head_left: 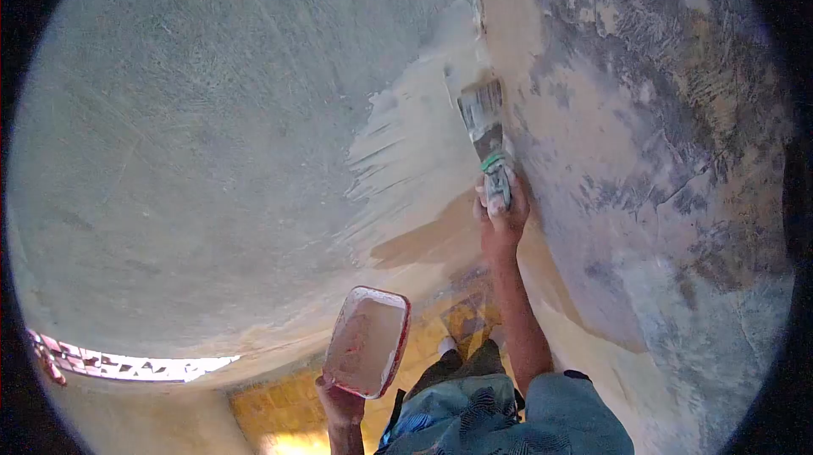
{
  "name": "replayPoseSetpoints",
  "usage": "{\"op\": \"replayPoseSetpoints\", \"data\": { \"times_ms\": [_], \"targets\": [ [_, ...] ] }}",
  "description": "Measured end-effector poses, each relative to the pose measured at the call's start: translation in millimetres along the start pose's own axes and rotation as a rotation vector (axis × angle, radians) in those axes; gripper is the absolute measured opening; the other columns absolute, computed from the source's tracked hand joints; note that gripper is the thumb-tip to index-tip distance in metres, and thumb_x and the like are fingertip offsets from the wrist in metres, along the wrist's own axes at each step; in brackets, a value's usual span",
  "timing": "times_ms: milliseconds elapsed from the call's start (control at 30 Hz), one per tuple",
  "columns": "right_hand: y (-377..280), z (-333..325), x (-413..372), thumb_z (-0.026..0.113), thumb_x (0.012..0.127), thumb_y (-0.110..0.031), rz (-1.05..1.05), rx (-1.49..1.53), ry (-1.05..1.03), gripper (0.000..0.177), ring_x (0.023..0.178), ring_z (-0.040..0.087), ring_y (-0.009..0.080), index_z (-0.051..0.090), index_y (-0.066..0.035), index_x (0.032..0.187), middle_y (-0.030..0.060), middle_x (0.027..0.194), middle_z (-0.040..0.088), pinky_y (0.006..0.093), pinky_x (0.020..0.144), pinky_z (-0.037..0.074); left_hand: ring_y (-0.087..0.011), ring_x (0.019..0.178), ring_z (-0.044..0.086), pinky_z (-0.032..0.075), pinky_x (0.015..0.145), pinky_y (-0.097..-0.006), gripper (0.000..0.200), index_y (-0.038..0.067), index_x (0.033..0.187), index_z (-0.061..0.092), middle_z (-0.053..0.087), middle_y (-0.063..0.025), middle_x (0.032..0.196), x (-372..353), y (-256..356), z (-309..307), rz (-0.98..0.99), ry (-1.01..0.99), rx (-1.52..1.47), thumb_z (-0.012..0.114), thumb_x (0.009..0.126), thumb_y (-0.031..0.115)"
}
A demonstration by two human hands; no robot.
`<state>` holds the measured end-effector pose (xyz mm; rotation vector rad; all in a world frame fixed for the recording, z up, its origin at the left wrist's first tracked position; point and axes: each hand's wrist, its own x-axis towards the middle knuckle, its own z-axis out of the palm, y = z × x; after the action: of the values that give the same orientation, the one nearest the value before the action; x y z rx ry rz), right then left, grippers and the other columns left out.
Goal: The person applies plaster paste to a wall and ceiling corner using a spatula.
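My right hand is closed round the handle of a putty knife, whose wide, smeared blade points up at the corner between two wall surfaces. Pale, wet-looking plaster spreads to the left of the blade, with streaked edges over the grey wall. Low in the view, my left hand grips the lower end of a red-rimmed rectangular tray. A thin pale layer with reddish patches shows inside the tray.
A mottled purple-grey wall rises close on the right. Below are a yellow tiled floor and my feet. At the lower left, a bright opening has a red patterned edge. Brown patches mark the wall near my right forearm.
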<state>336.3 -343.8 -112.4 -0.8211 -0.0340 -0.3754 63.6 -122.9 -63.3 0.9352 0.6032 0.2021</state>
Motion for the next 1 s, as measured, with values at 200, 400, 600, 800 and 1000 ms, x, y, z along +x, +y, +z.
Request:
{"op": "replayPoseSetpoints", "data": {
  "times_ms": [200, 400, 600, 800, 1000],
  "targets": [
    [4, 2, 19, 0.071, 0.077, -0.033, 0.015, -0.016, -0.092, 0.063, 0.073, 0.049, 0.01, 0.046, -0.003, 0.126, 0.0043, 0.096, 0.055, 0.0238, 0.051, 0.039, -0.0292, 0.121, 0.046, 0.036, 0.102, -0.0451, 0.07, 0.002, 0.132, 0.044, 0.051, -0.0125, 0.13, 0, -1, 0, -0.006, 0.014, 0.002, 0.056, 0.073, 0.04],
    [32, -25, 3, 0.066, 0.083, -0.028, -0.012, -0.12, 0.002, 0.051, 0.062, 0.047, 0.0086, 0.05, 0.001, 0.122, 0.0024, 0.085, 0.054, 0.0243, 0.049, 0.039, -0.0294, 0.12, 0.047, 0.037, 0.102, -0.0448, 0.07, 0.002, 0.131, 0.045, 0.053, -0.0126, 0.128, 0, -4, -8, -0.012, 0.045, -0.031, 0.057, 0.072, 0.039],
    [37, -43, -16, 0.071, 0.079, -0.034, 0.027, -0.081, 0.059, 0.057, 0.068, 0.049, 0.0088, 0.051, 0.0, 0.121, 0.0018, 0.089, 0.054, 0.0243, 0.053, 0.041, -0.0295, 0.12, 0.047, 0.037, 0.102, -0.0441, 0.071, 0.002, 0.131, 0.045, 0.052, -0.0127, 0.128, 0, 0, 2, 0.008, 0.022, 0.004, 0.057, 0.072, 0.04],
    [19, -19, 12, 0.073, 0.076, -0.036, -0.044, -0.122, -0.06, 0.062, 0.073, 0.05, 0.0105, 0.05, -0.001, 0.122, 0.0027, 0.091, 0.055, 0.0256, 0.055, 0.041, -0.0296, 0.12, 0.047, 0.037, 0.102, -0.0434, 0.076, 0.0, 0.131, 0.044, 0.051, -0.014, 0.129, -1, -2, 2, -0.004, 0.061, 0.006, 0.059, 0.07, 0.042],
    [39, -28, 14, 0.069, 0.079, -0.034, -0.055, -0.19, -0.014, 0.054, 0.064, 0.049, 0.0098, 0.054, 0.003, 0.116, 0.0028, 0.085, 0.053, 0.0261, 0.053, 0.043, -0.03, 0.119, 0.048, 0.037, 0.101, -0.0426, 0.077, 0.0, 0.131, 0.044, 0.052, -0.0143, 0.128, -4, -1, 4, -0.009, 0.019, 0.005, 0.061, 0.07, 0.042]
  ]
}}
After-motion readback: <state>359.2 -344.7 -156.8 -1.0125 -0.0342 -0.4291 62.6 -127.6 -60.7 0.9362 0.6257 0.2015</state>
